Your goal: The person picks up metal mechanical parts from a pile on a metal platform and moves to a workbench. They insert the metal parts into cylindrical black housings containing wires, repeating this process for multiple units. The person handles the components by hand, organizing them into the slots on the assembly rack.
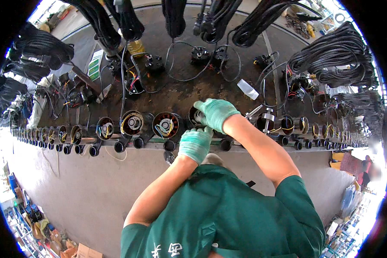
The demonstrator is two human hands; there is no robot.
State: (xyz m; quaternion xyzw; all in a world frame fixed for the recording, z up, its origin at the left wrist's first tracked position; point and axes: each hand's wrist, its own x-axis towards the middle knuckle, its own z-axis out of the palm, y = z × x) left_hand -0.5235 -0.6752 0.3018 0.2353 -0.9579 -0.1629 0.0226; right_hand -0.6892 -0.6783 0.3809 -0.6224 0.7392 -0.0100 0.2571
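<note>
The left hand [195, 145] and right hand [218, 113] are gloved in mint green; the shirt [228, 210] is dark green with white markings. The bench [189, 93] is blotchy brown-black, the floor [90, 180] grey. Cable bundles [331, 56] are black; left of the hands, a black housing [181, 125] shows reddish windings [175, 120] and yellow and white wires [164, 127]. A far container [136, 47] is yellow.

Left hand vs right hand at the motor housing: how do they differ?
Position: the left hand is at the lower edge of the motor housing; the right hand is higher in view, partly covering its opening.
Direction: the left hand points up and right, the right hand up and left.
Shared: both wear green gloves.
</note>
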